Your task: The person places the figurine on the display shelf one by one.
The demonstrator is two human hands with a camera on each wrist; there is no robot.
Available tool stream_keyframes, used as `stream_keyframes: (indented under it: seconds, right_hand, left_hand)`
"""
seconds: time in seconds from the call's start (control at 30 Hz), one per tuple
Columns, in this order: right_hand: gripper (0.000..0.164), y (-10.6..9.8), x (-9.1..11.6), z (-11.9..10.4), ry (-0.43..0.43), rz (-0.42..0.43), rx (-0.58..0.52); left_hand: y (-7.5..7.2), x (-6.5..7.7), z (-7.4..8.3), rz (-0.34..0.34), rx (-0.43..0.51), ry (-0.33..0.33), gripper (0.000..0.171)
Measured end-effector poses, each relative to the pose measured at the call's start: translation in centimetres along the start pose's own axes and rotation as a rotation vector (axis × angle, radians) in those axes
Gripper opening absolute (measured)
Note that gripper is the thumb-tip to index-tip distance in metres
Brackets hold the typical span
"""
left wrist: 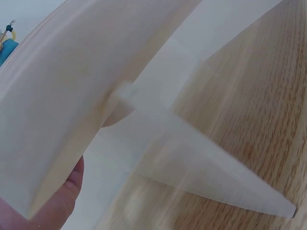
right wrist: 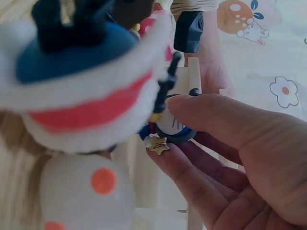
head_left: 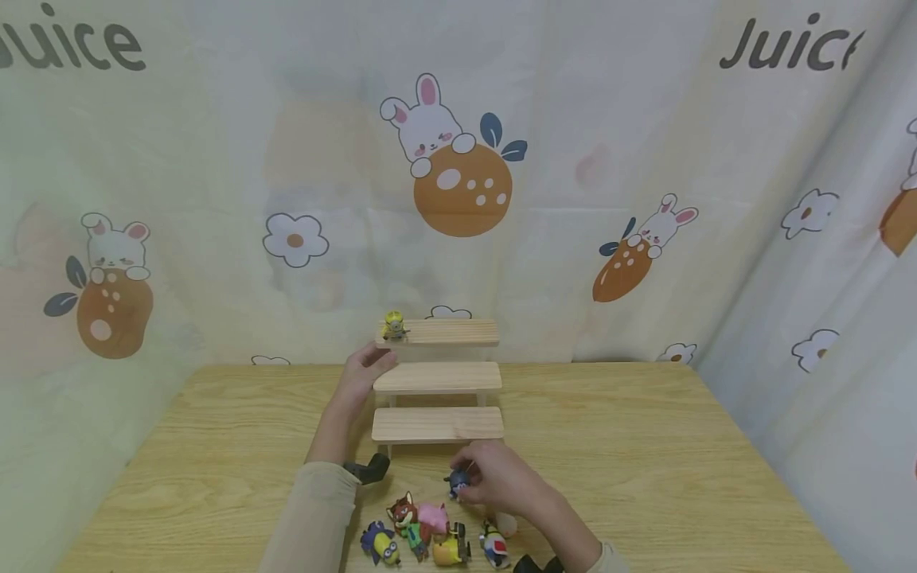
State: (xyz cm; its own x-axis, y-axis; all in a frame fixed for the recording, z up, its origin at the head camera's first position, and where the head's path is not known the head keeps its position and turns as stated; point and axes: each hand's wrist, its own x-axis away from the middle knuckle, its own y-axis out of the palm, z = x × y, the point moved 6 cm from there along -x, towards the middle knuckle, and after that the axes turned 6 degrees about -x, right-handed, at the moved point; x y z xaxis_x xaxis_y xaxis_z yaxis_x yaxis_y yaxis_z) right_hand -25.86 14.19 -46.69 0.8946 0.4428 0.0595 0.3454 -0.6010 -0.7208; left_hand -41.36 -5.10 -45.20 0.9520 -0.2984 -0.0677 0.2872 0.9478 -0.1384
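Pinching a blue toy [head_left: 456,482], the right hand [head_left: 503,475] is bordering other toys [head_left: 433,518]; the left hand [head_left: 361,377] is gripping a shelf [head_left: 438,376].

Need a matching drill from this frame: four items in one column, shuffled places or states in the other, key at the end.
Items
1. Left hand
2. Right hand
3. Top board
4. Pink figure

Places or states
A. Bears a small yellow figure near its left end
B. On the table, next to the fox figure
C. At the left end of the stand, touching it
D. Pinches a dark blue figure

Pairs: 1-C, 2-D, 3-A, 4-B
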Motion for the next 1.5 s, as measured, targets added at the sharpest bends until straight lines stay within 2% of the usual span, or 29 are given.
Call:
stream_keyframes:
  seconds: [0.17, 0.4, 0.57, 0.63, 0.87, 0.97, 1.17, 1.33, 1.5]
  right_hand:
    - [0.035, -0.9, -0.2, -0.4, -0.012, 0.036, -0.018]
    - [0.039, -2.7, -0.8, -1.0, -0.102, 0.144, -0.073]
    - [0.040, -4.3, -1.2, -1.3, -0.095, 0.247, -0.115]
    - [0.039, -5.2, -1.6, -1.7, -0.093, 0.296, -0.126]
    - [0.039, -9.2, -3.9, -3.1, -0.108, 0.471, -0.129]
    - [0.040, -10.8, -5.3, -3.5, -0.127, 0.514, -0.121]
    - [0.041, -13.2, -8.4, -4.5, -0.145, 0.514, -0.143]
    - [0.041, -13.8, -10.9, -4.9, -0.123, 0.483, -0.093]
    - [0.042, -13.7, -12.6, -5.0, -0.117, 0.454, -0.046]
  left_hand:
    - [-0.4, 0.0, 0.1, -0.004, 0.001, 0.005, 0.057]
    - [-0.9, -0.4, 0.1, 0.001, 0.007, 0.010, 0.056]
    - [-1.0, -1.9, -1.7, 0.026, 0.007, 0.020, 0.056]
    - [-1.0, -2.4, -2.5, 0.038, 0.000, 0.026, 0.055]
    - [-0.7, -2.4, -2.6, 0.041, 0.007, 0.039, 0.040]
    - [-0.6, -2.5, -2.7, 0.032, 0.008, 0.036, 0.041]
    - [-0.7, -2.4, -3.0, 0.049, 0.018, 0.007, 0.053]
    - [-1.0, -2.3, -3.2, 0.065, 0.024, 0.018, 0.039]
    - [-0.8, -2.3, -3.4, 0.063, 0.024, 0.038, 0.039]
